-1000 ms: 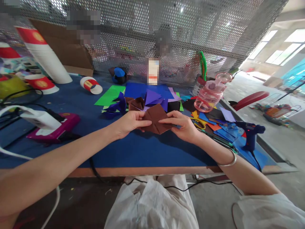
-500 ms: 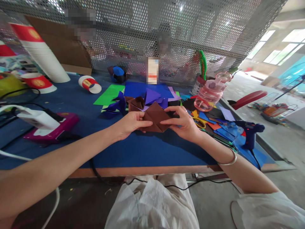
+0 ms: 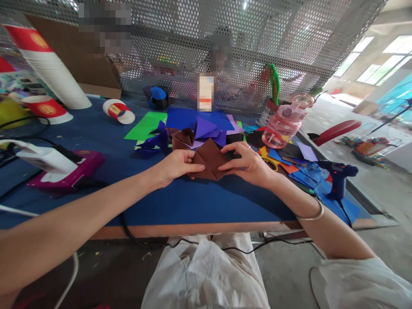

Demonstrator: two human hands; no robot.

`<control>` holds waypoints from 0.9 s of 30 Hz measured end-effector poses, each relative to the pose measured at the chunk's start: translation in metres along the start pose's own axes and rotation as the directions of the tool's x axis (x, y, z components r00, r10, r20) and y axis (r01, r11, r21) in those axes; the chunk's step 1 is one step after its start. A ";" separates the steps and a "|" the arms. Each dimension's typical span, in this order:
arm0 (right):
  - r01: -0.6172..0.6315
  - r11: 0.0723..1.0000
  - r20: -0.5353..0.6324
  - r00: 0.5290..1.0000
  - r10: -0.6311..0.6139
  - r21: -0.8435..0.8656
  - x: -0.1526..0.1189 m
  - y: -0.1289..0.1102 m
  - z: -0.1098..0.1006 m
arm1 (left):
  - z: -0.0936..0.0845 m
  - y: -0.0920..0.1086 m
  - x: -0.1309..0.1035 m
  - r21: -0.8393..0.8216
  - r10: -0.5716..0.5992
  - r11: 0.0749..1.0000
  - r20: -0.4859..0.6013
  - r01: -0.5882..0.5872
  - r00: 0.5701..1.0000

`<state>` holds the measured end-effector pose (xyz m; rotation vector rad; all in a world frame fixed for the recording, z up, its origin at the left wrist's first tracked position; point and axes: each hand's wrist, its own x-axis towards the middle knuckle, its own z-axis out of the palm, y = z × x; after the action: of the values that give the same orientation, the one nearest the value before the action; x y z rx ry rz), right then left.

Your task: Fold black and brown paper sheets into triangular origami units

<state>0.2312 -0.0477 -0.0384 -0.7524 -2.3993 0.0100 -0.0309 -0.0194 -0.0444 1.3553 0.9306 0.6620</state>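
Observation:
A creased piece of brown folded paper [image 3: 209,159] is held between my two hands, a little above the blue table. My left hand [image 3: 180,167] pinches its left side, the thumb lying across the front. On the right side, my right hand [image 3: 249,165] grips it between thumb and fingers. Just behind it sit another folded brown paper piece [image 3: 183,138] and dark purple folded pieces [image 3: 154,143]. A lighter purple folded piece [image 3: 206,128] rests on blue paper sheets [image 3: 180,118].
To the right lie yellow scissors [image 3: 270,162], loose coloured paper, a pink bottle [image 3: 281,128] and a blue glue gun [image 3: 339,176]. On the left are a magenta power strip [image 3: 64,174], paper cups [image 3: 119,111] and cables. A perforated metal screen [image 3: 180,47] stands behind.
The right fingers have shifted slightly on the brown paper, and its right side looks a little more bent. Both hands keep their hold; the camera view has moved slightly.

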 end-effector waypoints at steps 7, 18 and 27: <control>-0.139 0.960 0.079 0.989 0.123 0.242 0.001 0.005 -0.005 | 0.001 0.001 -0.001 0.037 -0.014 0.999 0.048 0.012 0.999; -0.443 0.435 0.276 0.876 0.395 0.784 0.001 -0.007 0.016 | 0.008 0.004 -0.008 0.047 0.040 0.998 0.133 -0.047 0.990; -0.358 0.732 0.287 0.931 0.228 0.579 0.004 -0.015 0.008 | 0.006 -0.003 -0.005 0.193 0.146 0.969 0.054 -0.154 0.988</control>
<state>0.2168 -0.0569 -0.0403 -0.8139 -2.1991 1.0134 -0.0289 -0.0270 -0.0468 1.6220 0.8856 0.6683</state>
